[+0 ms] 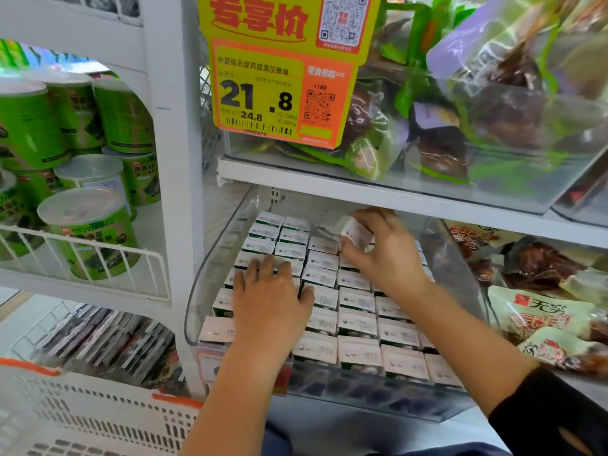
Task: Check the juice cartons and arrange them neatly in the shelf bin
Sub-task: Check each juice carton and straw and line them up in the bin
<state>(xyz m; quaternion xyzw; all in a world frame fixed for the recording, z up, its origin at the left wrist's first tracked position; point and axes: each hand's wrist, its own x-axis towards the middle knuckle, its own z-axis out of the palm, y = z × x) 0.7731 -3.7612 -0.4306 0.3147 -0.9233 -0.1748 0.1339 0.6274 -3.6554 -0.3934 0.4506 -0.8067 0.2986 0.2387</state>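
The right hand (378, 255) pinches one small white juice carton (353, 232), tilted, above the far rows of white-topped cartons (357, 299) packed in the clear plastic shelf bin (460, 274) (its slot probably lies directly below). The left hand (269, 301) rests flat, fingers spread, on the near-left cartons.

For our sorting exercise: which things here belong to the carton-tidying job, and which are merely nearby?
Job: rows of juice cartons; lifted carton held in right hand; left hand resting on cartons; clear shelf bin.
Nearby: green tins; price sign; snack packets; white basket.
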